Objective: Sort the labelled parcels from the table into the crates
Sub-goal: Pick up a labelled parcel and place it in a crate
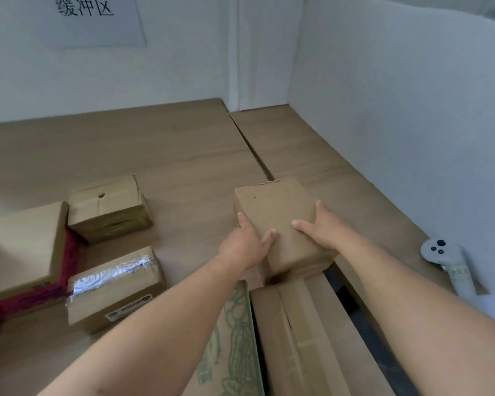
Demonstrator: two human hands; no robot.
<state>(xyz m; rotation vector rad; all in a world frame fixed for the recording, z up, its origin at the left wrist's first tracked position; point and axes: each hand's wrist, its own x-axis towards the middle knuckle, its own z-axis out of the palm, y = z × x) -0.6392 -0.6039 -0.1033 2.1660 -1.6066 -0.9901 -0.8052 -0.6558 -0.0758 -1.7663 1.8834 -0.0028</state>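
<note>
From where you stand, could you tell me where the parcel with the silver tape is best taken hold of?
Grip the silver-taped parcel by its two short ends, hands coming from above, fingers wrapping down over the edges. It lies flat with its top face exposed, and another box crowds its left side, so the ends look the freest.

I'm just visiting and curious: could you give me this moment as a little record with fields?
held parcel: plain brown box, gripped on both sides
left hand: fingers on the box's left side
right hand: fingers on its right side
other parcels: foil-taped box, small box, flat box at left
table: wood-coloured
wall sign: paper, handwritten characters
white controller: by right wall
</note>
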